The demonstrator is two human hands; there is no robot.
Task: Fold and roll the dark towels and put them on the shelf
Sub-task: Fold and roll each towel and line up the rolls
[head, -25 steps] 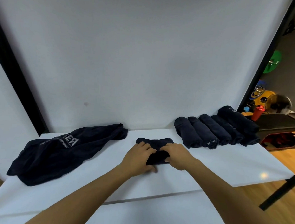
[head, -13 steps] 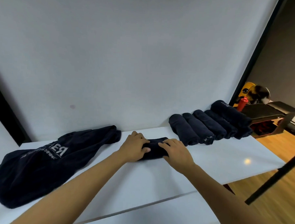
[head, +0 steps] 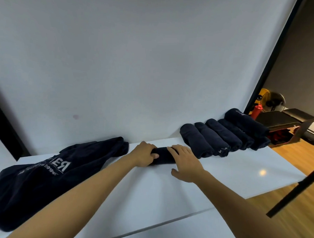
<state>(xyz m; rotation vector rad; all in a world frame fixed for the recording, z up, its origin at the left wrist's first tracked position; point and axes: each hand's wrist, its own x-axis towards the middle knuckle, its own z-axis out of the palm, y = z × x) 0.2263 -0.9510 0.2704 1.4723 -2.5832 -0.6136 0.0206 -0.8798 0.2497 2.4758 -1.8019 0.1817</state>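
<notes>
A rolled dark towel (head: 164,156) lies across the middle of the white shelf (head: 231,176). My left hand (head: 143,155) grips its left end, fingers curled over the roll and thumb on its front. The fingers of my right hand (head: 185,162) lie straight on the roll's right part, with the palm on the shelf. A row of several rolled dark towels (head: 222,137) rests against the back wall to the right. At the left lies a heap of unrolled dark towels (head: 42,171) with white lettering.
A white wall rises directly behind the shelf. The shelf's right edge drops to a wooden floor (head: 292,205), where a black bench (head: 285,120), a red bottle (head: 257,111) and a fan stand. A black bar (head: 297,188) slants past the shelf's right corner.
The towel has been rolled away from me into a tight roll, closer to the wall. My right hand has flattened out on it. The view has tilted up and turned left.
</notes>
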